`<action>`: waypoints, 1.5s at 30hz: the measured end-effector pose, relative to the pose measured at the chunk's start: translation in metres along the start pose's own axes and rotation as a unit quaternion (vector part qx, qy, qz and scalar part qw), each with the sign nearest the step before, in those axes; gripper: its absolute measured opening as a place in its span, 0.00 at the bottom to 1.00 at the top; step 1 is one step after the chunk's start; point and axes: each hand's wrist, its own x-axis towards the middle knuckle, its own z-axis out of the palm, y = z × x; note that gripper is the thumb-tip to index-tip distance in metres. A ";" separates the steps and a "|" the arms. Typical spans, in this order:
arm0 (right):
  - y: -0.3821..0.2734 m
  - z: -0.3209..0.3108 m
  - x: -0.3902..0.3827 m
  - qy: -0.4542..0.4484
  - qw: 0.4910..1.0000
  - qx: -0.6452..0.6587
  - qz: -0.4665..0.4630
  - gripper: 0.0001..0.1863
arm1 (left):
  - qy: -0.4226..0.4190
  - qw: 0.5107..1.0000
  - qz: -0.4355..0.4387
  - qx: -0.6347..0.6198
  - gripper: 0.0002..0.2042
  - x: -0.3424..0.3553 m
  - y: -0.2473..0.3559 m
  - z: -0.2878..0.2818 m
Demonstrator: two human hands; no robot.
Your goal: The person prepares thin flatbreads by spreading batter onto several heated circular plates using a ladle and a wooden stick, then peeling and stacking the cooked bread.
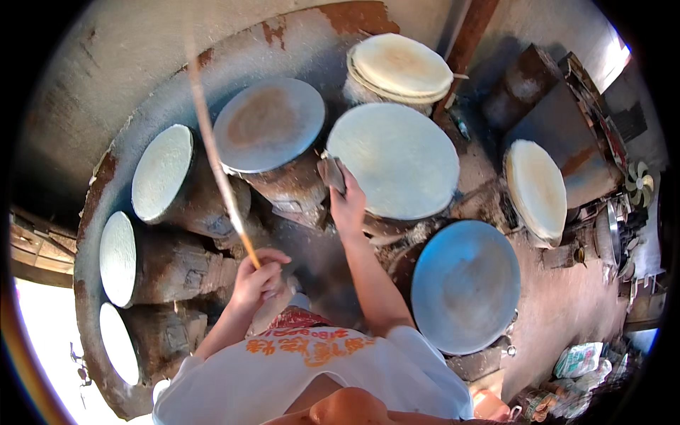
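My left hand [261, 282] is closed round the lower end of a long thin wooden stick [221, 173], which slants up and away to the left, its far end blurred. In my right hand [348, 203] is a small dark flat scraper [331, 176]. It is at the left rim of a round griddle [393, 159] covered with a pale, smooth layer of batter. Left of this hand, a bare grey griddle [273, 124] with a brown middle sits on a rusty drum stove [287, 184]. A bare bluish griddle [466, 287] lies right of my right forearm.
Several griddles with pale layers, one of them here [163, 173], line the curved wall at left. A stack of thin round flatbreads [400, 62] stands at the back, another stack [537, 191] at right. A fan [639, 183] and plastic bags [577, 360] are at far right.
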 end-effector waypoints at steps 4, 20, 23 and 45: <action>0.035 0.154 0.116 0.064 0.977 -0.193 -0.061 0.26 | 0.063 0.985 0.158 0.020 0.08 0.032 0.074 -0.119; 0.096 0.416 0.353 -0.479 0.825 -0.300 -0.016 0.16 | 0.344 0.912 0.143 -0.174 0.06 0.087 0.126 -0.233; 0.074 0.446 0.257 -0.638 0.746 -0.118 -0.153 0.23 | 0.376 0.904 0.148 -0.139 0.06 0.100 0.129 -0.235; 0.021 0.325 0.074 -0.558 0.759 -0.156 -0.297 0.18 | 0.364 0.850 0.380 0.003 0.12 -0.042 0.201 -0.320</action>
